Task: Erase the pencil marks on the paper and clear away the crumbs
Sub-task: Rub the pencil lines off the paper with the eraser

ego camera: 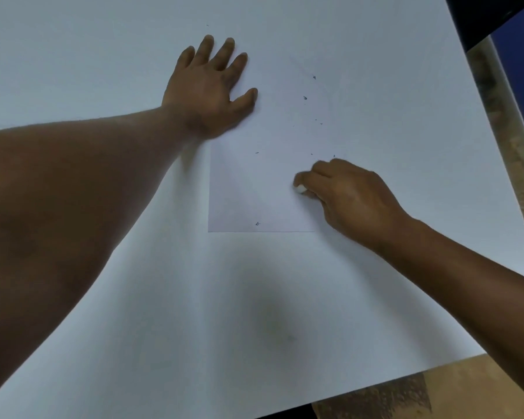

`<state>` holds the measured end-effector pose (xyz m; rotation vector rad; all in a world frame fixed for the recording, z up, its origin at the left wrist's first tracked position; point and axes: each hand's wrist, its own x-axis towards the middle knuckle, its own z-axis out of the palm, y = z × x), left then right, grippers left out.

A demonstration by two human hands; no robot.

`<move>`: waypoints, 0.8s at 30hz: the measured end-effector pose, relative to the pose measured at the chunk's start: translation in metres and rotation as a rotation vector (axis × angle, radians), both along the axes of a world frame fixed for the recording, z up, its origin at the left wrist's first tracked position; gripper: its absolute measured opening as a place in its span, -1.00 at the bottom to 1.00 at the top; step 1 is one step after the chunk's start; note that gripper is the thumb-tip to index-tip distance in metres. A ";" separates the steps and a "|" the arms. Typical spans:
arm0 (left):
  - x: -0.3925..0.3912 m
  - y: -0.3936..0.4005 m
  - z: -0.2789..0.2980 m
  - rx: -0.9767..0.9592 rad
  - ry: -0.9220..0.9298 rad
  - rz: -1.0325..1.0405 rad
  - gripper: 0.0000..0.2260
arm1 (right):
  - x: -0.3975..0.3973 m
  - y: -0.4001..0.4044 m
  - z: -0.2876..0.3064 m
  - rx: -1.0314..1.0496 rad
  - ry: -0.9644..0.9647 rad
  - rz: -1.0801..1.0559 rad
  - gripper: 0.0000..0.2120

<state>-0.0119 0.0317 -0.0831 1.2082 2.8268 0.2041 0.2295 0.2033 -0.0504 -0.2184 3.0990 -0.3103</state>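
Two bare hands over a white rectangular paper sheet [263, 176] lying flat on the plain white desk [103, 297]. Left hand [208, 89] palm-down on the sheet's far-left corner, fingers [221, 55] straight and slightly spread, pressing it flat. Right hand [351, 198] at the sheet's right edge, fingers [307, 176] curled, pinching a small white eraser [300, 189] with its tip on the paper. Small dark eraser crumbs [305, 98] scattered over the right half, one near the bottom edge
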 end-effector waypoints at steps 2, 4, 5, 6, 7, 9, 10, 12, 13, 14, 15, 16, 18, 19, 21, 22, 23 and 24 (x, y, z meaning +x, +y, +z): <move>0.001 0.000 0.000 0.000 -0.001 0.002 -0.27 | 0.020 0.010 0.003 0.029 -0.020 -0.012 -0.64; 0.002 0.001 0.000 0.005 -0.005 0.004 -0.28 | 0.034 0.018 0.006 0.049 -0.050 -0.028 -0.64; 0.002 0.001 0.000 0.009 -0.014 0.004 -0.28 | 0.037 0.022 0.008 0.048 -0.078 -0.034 -0.66; 0.002 0.001 0.000 0.012 -0.026 0.007 -0.28 | 0.037 0.024 0.012 0.029 -0.111 -0.046 -0.70; 0.002 0.000 0.000 0.014 -0.036 0.012 -0.29 | 0.033 0.025 0.015 -0.015 -0.134 -0.072 -0.76; 0.001 0.000 -0.001 0.015 -0.044 0.011 -0.30 | 0.015 0.026 0.023 -0.161 -0.141 -0.187 -0.86; 0.000 0.000 -0.001 0.018 -0.047 0.008 -0.31 | 0.002 0.025 0.026 -0.241 -0.107 -0.265 -0.87; -0.001 0.000 -0.002 0.024 -0.047 0.006 -0.33 | -0.030 0.019 0.029 -0.396 -0.032 -0.421 -0.88; -0.001 0.000 -0.002 0.023 -0.048 0.002 -0.34 | -0.046 0.014 0.030 -0.441 -0.008 -0.468 -0.88; -0.001 0.000 -0.003 0.018 -0.049 -0.006 -0.36 | -0.059 0.007 0.028 -0.461 0.008 -0.494 -0.89; -0.003 0.001 -0.004 0.007 -0.050 -0.018 -0.38 | -0.070 0.001 0.026 -0.470 0.018 -0.510 -0.89; -0.004 0.001 -0.004 -0.007 -0.046 -0.028 -0.39 | -0.078 -0.005 0.021 -0.468 0.019 -0.520 -0.88; -0.006 0.002 -0.005 -0.027 -0.038 -0.031 -0.39 | -0.084 -0.011 0.011 -0.423 0.010 -0.521 -0.89; -0.006 0.002 -0.006 -0.033 -0.040 -0.028 -0.39 | -0.083 -0.009 0.006 -0.402 0.015 -0.530 -0.90; -0.006 0.001 -0.006 -0.037 -0.054 -0.022 -0.39 | -0.076 0.007 0.001 -0.380 0.043 -0.593 -0.91; -0.006 0.001 -0.007 -0.036 -0.057 -0.021 -0.39 | -0.071 0.019 0.001 -0.362 0.060 -0.632 -0.91; -0.006 0.001 -0.007 -0.035 -0.060 -0.021 -0.39 | -0.066 0.031 0.001 -0.335 0.071 -0.672 -0.90; -0.005 0.001 -0.007 -0.032 -0.064 -0.022 -0.40 | -0.061 0.042 0.002 -0.308 0.075 -0.711 -0.89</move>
